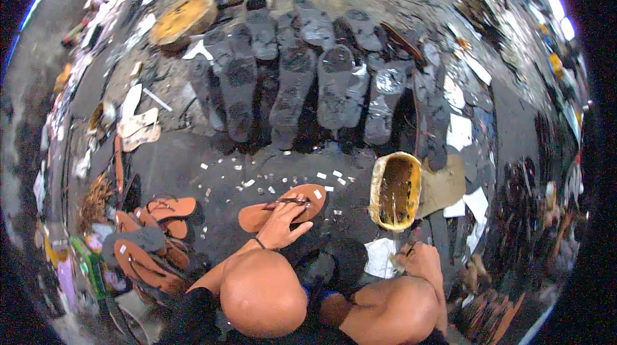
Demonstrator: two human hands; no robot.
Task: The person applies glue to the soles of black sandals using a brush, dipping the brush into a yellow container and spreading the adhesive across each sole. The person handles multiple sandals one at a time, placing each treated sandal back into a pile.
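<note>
My left hand (286,221) presses down on a brown flip-flop sandal (283,207) that lies on the dark floor in front of my bare knees, fingers over its thin strap. My right hand (421,258) is closed around a small tool, its tip near a white scrap (380,257) just below a yellowish container (394,191) with brown liquid in it. A thin band circles my left wrist.
Several dark shoe soles (292,85) lie in rows across the floor ahead. A pile of brown sandals (154,236) sits at my left. Small white scraps (257,181) dot the floor. A round wooden block (183,19) stands at the far left. Clutter rings the edges.
</note>
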